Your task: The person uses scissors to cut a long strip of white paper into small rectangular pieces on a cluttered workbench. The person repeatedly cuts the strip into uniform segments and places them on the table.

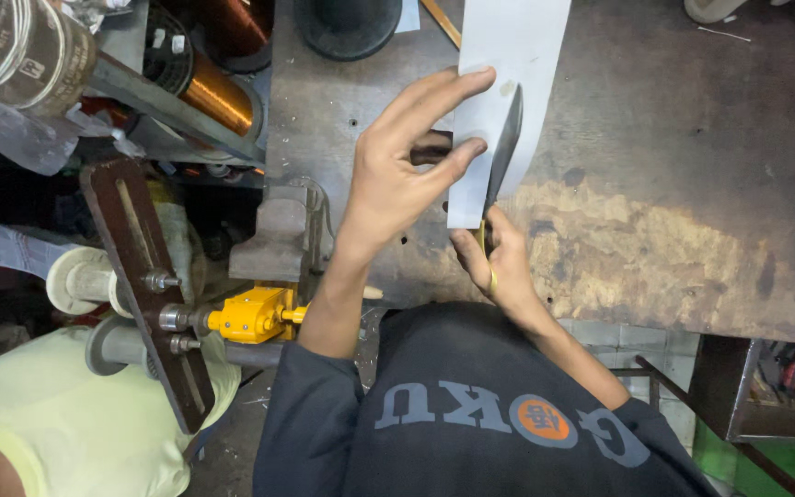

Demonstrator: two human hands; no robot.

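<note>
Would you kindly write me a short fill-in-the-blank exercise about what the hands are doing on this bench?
1. The left hand presses down a strip of white ____.
2. The right hand holds a pair of ____ with yellow handles.
3. The blades lie along the strip's ____ edge.
4. Left of the bench, a spool carries ____-coloured wire.

Missing words: paper; scissors; right; copper

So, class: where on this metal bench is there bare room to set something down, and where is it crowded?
The bench is bare on the right, from the white paper sheet and knife blade to the far edge. Left is crowded: left hand on the sheet, right hand on the knife, then vise, copper wire spools and yellow tool.
</note>
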